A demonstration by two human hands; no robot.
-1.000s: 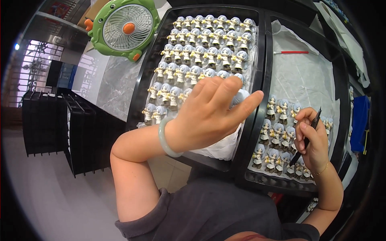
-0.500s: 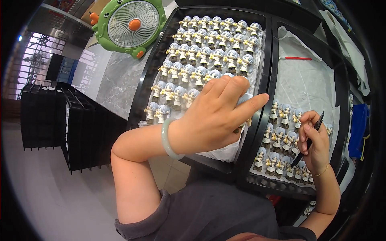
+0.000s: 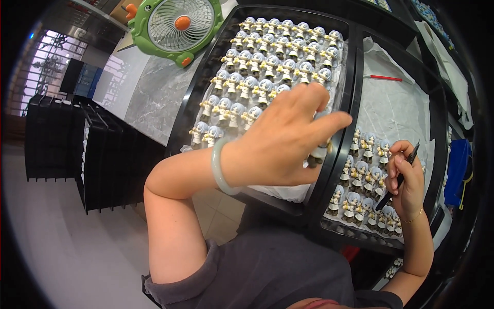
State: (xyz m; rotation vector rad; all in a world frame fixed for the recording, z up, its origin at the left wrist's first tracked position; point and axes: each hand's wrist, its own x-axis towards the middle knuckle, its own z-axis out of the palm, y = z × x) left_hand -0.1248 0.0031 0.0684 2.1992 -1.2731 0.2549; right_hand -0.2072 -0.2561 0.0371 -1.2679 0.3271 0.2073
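My left hand (image 3: pixel 280 131), with a pale jade-like bangle at its wrist, is over the lower right of the left tray (image 3: pixel 181 123). Its fingers are curled around a small figurine (image 3: pixel 318 154) with dark legs; most of it is hidden by the hand. Rows of similar figurines (image 3: pixel 265 87) with pale blue hair and white clothes stand in that tray. My right hand (image 3: pixel 408 175) is closed on a slim black pen-shaped tool (image 3: pixel 387 198), above the right tray (image 3: pixel 435 103). Beneath it, more such figurines (image 3: pixel 359 172) fill the near part, on white lining.
A red stick-like tool (image 3: pixel 386 78) lies on the right tray's lining. A green animal-shaped fan (image 3: pixel 180 26) stands at the back left on a grey marbled table (image 3: pixel 154 105). Stacked black crates (image 3: pixel 110 154) are at the left. A blue item (image 3: pixel 458 167) is at the far right.
The whole view has shifted slightly, so the trays appear a little farther right and higher. My left hand has turned slightly, and more of the figurine under it shows. My right hand keeps the black tool.
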